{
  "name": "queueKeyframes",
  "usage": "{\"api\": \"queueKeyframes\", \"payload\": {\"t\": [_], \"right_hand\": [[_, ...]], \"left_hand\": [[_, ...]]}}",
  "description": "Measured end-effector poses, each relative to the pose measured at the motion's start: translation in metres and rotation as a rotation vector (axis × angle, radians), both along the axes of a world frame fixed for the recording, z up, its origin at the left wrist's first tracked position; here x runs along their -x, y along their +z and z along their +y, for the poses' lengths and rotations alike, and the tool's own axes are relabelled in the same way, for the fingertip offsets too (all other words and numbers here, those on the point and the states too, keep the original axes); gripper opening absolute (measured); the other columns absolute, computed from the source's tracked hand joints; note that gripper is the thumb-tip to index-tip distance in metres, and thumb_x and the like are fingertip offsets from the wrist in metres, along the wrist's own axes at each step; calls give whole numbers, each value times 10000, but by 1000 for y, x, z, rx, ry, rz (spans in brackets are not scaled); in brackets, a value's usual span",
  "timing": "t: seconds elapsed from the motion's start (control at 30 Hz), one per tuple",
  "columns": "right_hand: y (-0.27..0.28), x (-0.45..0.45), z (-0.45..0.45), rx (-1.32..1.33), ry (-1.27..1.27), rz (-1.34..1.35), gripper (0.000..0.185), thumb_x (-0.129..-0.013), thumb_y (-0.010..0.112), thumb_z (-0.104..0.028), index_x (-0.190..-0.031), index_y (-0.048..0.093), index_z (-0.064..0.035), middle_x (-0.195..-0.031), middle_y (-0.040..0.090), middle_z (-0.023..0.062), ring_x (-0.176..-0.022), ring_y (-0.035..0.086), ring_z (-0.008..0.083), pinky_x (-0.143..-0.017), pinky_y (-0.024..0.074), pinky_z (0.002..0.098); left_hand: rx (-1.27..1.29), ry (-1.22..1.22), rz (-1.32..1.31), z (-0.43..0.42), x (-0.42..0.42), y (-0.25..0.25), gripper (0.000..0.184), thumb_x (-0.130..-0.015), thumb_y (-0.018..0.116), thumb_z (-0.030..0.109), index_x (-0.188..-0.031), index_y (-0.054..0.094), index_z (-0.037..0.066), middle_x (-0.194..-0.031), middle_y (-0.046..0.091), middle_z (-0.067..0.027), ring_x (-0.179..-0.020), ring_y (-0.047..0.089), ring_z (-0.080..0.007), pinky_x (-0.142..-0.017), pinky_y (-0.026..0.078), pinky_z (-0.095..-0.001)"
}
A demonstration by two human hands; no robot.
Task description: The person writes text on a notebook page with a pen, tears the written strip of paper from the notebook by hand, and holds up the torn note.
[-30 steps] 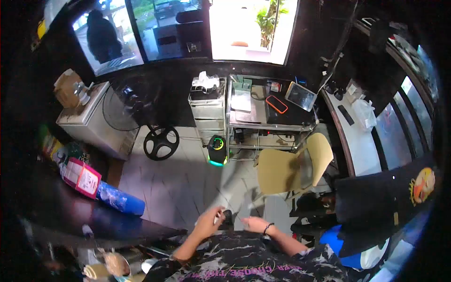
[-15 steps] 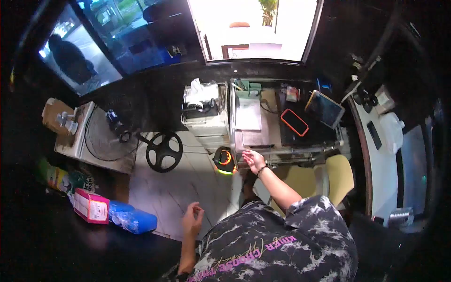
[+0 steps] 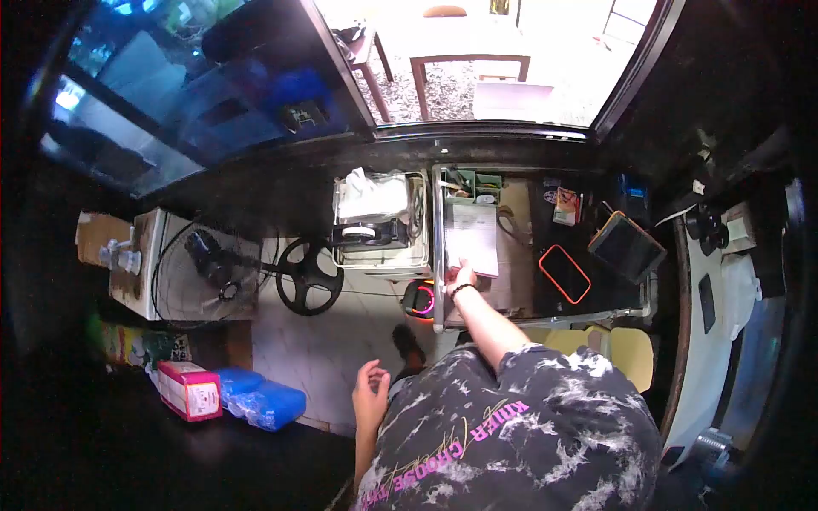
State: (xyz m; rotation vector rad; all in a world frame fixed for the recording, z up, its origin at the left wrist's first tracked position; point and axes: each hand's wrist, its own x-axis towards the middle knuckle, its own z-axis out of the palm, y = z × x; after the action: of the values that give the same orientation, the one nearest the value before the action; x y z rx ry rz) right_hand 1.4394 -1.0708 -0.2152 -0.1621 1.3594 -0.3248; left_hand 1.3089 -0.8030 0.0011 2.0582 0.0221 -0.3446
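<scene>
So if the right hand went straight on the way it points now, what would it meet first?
Most likely the white papers: the right hand is at their near edge. Whether it already touches them is hard to tell from this view.

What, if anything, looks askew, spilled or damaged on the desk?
No spill or damage shows. The tablet and orange-rimmed smartphone look askew: both sit at a slant to the edges of the desk, while the white paper at the right hand lies nearly square.

Pink "CHOOSE" among less legible lettering (image 3: pixel 449 462) on the black-and-white shirt (image 3: pixel 545 426)
</scene>
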Motion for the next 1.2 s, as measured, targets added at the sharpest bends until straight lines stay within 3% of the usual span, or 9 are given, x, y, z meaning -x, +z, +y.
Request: {"api": "queueKeyframes", "payload": {"t": [0.17, 0.23, 0.37, 0.5, 0.53, 0.67, 0.9, 1.1, 1.2], "right_hand": [[41, 42, -23, 321, 354, -149, 106, -801, 591, -175, -774, 572, -75, -623, 583, 54, -529, 557, 155, -484, 462, 281], [110, 65, -19, 384, 308, -212, 87, -820, 563, -141, -840, 590, -61, -675, 593, 51, -572, 569, 153, -529, 470, 290], [202, 92, 9, 498, 435, -314, 252, -839, 550, -72, -1080, 517, -5, -1006, 581, 62, -894, 564, 149, -764, 454, 284], [226, 89, 57, 494, 738, -344, 308, -820, 594, -88, -1099, 522, 19, -1029, 582, 60, -939, 549, 137, -821, 433, 278], [222, 88, 59, 477, 845, -318, 269, -794, 663, -196, -974, 621, 0, -916, 641, 43, -809, 579, 111, -747, 449, 237], [226, 83, 27, 687, 1305, -273, 311, -760, 697, -233, -986, 620, -32, -869, 644, 54, -782, 579, 102, -731, 450, 227], [143, 19, -74, 1314, 1062, -27, 203, -753, 644, -152, -907, 627, -21, -818, 629, 59, -724, 585, 118, -648, 470, 261], [91, -125, -136, 1955, 1096, 335, 263, -719, 636, -186, -941, 616, -46, -835, 588, 131, -811, 569, 317, -757, 462, 360], [84, -153, -151, 1847, 1264, 240, 265, -710, 654, -199, -926, 628, -47, -815, 614, 149, -799, 587, 324, -721, 467, 379]], "left_hand": [[152, -252, 85, -28, -74, -10, 322, -826, 585, 86, -1130, 488, 41, -909, 611, -64, -787, 585, -128, -717, 471, -266], [383, -338, 338, -40, -105, -27, 366, -852, 570, 118, -1183, 441, 31, -988, 588, -110, -867, 572, -152, -765, 470, -266], [699, -555, 741, -77, -157, -20, 417, -909, 474, 242, -1261, 369, 45, -1100, 550, -135, -961, 553, -198, -851, 442, -315], [1006, -326, 1075, -108, -179, -4, 437, -895, 464, 233, -1237, 379, -25, -1167, 508, -154, -1082, 502, -251, -924, 400, -407], [931, -271, 1031, -108, -181, -6, 418, -891, 450, 205, -1226, 388, -37, -1169, 508, -155, -1070, 509, -268, -919, 406, -420], [962, -90, 905, -91, -201, -39, 395, -861, 426, 126, -1215, 398, -48, -1174, 506, -162, -1043, 529, -295, -906, 424, -437], [970, 149, 756, -16, -229, -34, 491, -690, 470, -65, -1176, 409, -100, -1142, 514, -168, -1059, 506, -285, -934, 405, -410], [1079, 412, 550, 27, -179, -30, 535, -612, 414, -145, -1138, 447, -53, -1086, 525, -159, -1028, 516, -295, -893, 439, -401], [1164, 552, 484, 14, -151, -11, 631, -561, 382, -147, -1186, 402, -58, -1136, 494, -171, -1091, 481, -314, -926, 421, -416]]}}
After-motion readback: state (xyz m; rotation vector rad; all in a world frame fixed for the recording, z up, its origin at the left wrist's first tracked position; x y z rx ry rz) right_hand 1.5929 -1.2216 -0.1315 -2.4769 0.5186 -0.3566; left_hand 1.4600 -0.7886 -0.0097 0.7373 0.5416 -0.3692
